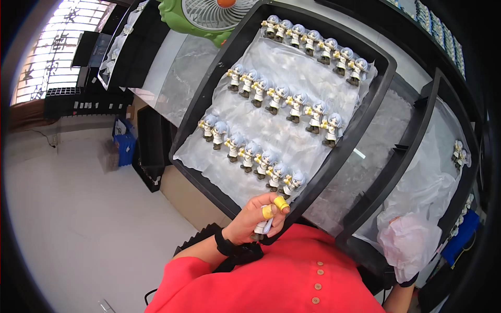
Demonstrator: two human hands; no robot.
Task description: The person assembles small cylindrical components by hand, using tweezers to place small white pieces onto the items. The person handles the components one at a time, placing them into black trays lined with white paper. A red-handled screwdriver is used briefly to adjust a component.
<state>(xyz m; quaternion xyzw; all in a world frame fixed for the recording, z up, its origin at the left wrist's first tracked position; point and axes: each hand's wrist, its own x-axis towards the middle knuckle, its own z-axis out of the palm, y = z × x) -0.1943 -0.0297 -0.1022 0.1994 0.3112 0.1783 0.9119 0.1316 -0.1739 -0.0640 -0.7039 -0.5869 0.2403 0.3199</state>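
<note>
My left hand [257, 218], with yellow finger cots on the thumb and a finger, is closed round a small figurine [261, 227] in a white outfit with dark boots. It is at the near edge of a black tray [334, 172]. In this tray, several light-blue-haired figurines [281, 99] lie in three rows on thin white plastic sheeting [245, 175]. At the lower right, my right hand is mostly hidden under a crumpled pinkish-white sheet [409, 245]; its fingers do not show. It is over the near end of a second black tray [386, 190].
The second tray holds white sheeting and a figurine or two [459, 155] at its far right side. A green fan [219, 18] stands beyond the first tray. A grey tabletop [373, 135] shows between the trays. Blue bins [125, 148] stand on the floor at left.
</note>
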